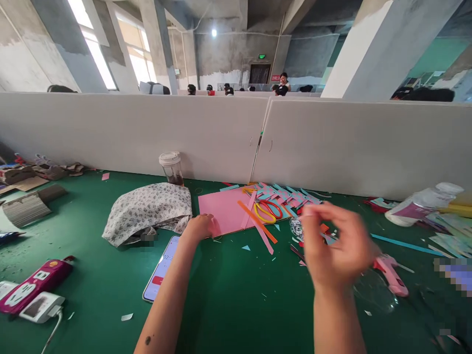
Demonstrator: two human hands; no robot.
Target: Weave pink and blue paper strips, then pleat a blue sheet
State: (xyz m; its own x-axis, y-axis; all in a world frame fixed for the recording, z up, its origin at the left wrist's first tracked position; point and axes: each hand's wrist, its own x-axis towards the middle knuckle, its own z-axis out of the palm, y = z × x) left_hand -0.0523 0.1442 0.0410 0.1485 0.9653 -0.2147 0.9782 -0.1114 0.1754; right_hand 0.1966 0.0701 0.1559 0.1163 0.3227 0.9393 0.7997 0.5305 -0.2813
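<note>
My left hand [201,226] is closed at the near left corner of a pink paper sheet [221,209], its fingertips on the pink surface. Raised over the table on the right, my right hand [337,243] is blurred, with thumb and forefinger brought together. Anything between those fingertips is too small to make out. Scissors with red and yellow handles [269,211] lie on the sheet's right part. An orange strip [258,222] crosses a pink strip [263,236] beside them. Behind is a woven pile of pink and blue strips [287,193].
A phone [162,268] lies by my left forearm, near a floral cloth [147,211] and a lidded cup [171,168]. Rightward are a pink glue gun [393,275] and a plastic bottle [424,204]. A power strip [37,285] sits far left. A white partition [147,132] stands behind.
</note>
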